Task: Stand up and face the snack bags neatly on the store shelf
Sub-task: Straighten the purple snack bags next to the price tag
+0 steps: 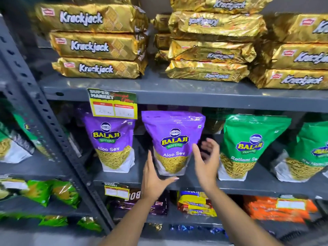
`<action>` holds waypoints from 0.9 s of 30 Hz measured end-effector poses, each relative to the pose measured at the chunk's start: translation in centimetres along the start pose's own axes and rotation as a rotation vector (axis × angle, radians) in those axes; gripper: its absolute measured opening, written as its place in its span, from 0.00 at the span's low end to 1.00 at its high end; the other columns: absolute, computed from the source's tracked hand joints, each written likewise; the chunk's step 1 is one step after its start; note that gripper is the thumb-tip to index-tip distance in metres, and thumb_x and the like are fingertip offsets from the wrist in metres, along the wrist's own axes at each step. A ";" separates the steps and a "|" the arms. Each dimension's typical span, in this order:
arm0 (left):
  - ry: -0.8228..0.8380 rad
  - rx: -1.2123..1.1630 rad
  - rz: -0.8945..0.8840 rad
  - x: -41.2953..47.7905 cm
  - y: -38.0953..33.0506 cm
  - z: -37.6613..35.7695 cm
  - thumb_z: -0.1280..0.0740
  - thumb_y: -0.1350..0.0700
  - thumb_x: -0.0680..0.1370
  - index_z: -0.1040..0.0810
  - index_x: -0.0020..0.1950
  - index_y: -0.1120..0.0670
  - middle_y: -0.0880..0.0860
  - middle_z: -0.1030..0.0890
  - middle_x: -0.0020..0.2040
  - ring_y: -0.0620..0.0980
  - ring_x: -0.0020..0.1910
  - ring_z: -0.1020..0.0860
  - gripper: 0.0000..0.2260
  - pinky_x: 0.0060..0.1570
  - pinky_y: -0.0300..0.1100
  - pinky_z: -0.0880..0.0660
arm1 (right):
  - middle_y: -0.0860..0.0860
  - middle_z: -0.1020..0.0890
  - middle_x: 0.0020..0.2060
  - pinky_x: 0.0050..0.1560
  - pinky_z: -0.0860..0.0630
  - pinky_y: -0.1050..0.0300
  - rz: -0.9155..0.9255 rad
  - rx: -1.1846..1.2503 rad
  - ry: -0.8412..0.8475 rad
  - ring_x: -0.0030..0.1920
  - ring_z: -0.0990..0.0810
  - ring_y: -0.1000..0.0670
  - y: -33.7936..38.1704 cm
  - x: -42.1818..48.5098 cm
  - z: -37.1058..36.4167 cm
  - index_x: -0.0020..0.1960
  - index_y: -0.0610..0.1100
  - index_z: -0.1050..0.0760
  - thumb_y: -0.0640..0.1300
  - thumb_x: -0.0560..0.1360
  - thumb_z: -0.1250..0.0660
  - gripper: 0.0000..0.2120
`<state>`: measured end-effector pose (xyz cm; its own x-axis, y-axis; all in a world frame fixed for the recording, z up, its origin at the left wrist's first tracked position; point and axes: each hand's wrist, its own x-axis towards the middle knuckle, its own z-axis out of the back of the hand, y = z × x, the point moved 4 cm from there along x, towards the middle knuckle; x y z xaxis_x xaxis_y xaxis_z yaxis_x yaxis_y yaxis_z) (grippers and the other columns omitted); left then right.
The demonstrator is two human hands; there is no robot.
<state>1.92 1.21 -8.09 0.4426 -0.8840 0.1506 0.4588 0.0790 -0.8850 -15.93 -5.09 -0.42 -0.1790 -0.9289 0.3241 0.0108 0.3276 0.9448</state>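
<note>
The left hand [156, 181] was open wide — fingers flat against the bottom left edge of the purple bag [173, 141], thumb under it. The right hand [206, 160] was open too, at the bag's 3 o'clock, holding nothing. The bag stood upright on the middle shelf [195, 183], front facing out — another purple bag [113, 144] at 9 o'clock.

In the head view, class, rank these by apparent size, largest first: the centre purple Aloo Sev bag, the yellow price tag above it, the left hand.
1. Centre purple Aloo Sev bag
2. Yellow price tag and left hand: too alike to rank.
</note>
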 end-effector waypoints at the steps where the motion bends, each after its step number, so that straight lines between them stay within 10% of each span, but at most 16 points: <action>1: -0.088 0.049 -0.010 -1.0 0.4 1.0 0.24 0.33 0.58 0.49 0.77 0.45 0.48 0.37 0.77 0.48 0.75 0.38 0.55 0.72 0.50 0.35 | 0.51 0.21 0.48 0.51 0.26 0.55 0.064 0.008 -0.035 0.49 0.21 0.51 0.4 -1.8 0.0 0.54 0.52 0.27 0.50 0.73 0.32 0.11; 5: -0.510 0.157 -0.003 -2.1 2.9 7.5 0.30 0.32 0.61 0.39 0.73 0.58 0.61 0.33 0.70 0.59 0.70 0.36 0.49 0.68 0.53 0.38 | 0.57 0.20 0.40 0.44 0.26 0.64 0.173 -0.104 0.316 0.40 0.22 0.59 1.3 -7.1 -6.7 0.48 0.55 0.25 0.48 0.74 0.38 0.05; 8: -0.589 0.150 0.119 0.7 4.7 11.7 0.28 0.37 0.58 0.45 0.75 0.60 0.64 0.37 0.71 0.63 0.72 0.39 0.53 0.69 0.58 0.39 | 0.51 0.21 0.57 0.56 0.24 0.55 0.129 -0.236 0.589 0.54 0.21 0.54 1.0 -7.7 -14.6 0.65 0.48 0.30 0.52 0.74 0.37 0.20; 11: -0.412 0.054 0.243 3.8 6.0 13.3 0.18 0.48 0.56 0.56 0.78 0.56 0.63 0.44 0.77 0.59 0.76 0.44 0.62 0.72 0.57 0.41 | 0.45 0.25 0.66 0.67 0.29 0.47 -0.106 -0.145 0.514 0.65 0.26 0.47 1.6 -5.9 -19.8 0.70 0.43 0.34 0.57 0.72 0.36 0.31; 15: -0.317 -0.019 0.278 5.2 7.8 13.9 0.16 0.47 0.53 0.54 0.78 0.51 0.57 0.38 0.76 0.55 0.74 0.36 0.64 0.71 0.51 0.35 | 0.45 0.17 0.39 0.48 0.22 0.43 -0.112 -0.039 0.404 0.41 0.21 0.51 2.5 -3.3 -21.3 0.41 0.48 0.23 0.48 0.72 0.31 0.04; 18: -0.336 -0.010 0.292 4.4 7.6 13.4 0.17 0.45 0.54 0.51 0.77 0.46 0.57 0.31 0.72 0.57 0.67 0.27 0.60 0.61 0.49 0.28 | 0.56 0.24 0.25 0.36 0.29 0.57 -0.121 0.054 0.355 0.31 0.30 0.58 2.4 -3.0 -20.5 0.29 0.50 0.27 0.41 0.72 0.29 0.15; 27: -0.348 -0.005 0.275 3.4 7.5 12.6 0.19 0.44 0.57 0.52 0.76 0.45 0.58 0.27 0.68 0.60 0.62 0.24 0.57 0.57 0.52 0.25 | 0.60 0.27 0.23 0.35 0.33 0.59 -0.097 0.080 0.334 0.30 0.33 0.60 1.9 -3.5 -19.7 0.30 0.53 0.28 0.43 0.75 0.32 0.16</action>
<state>16.58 4.60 -8.63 0.7811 -0.6225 0.0481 0.2847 0.2865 -0.9148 4.05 -4.61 1.20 0.1562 -0.9572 0.2436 -0.0695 0.2353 0.9694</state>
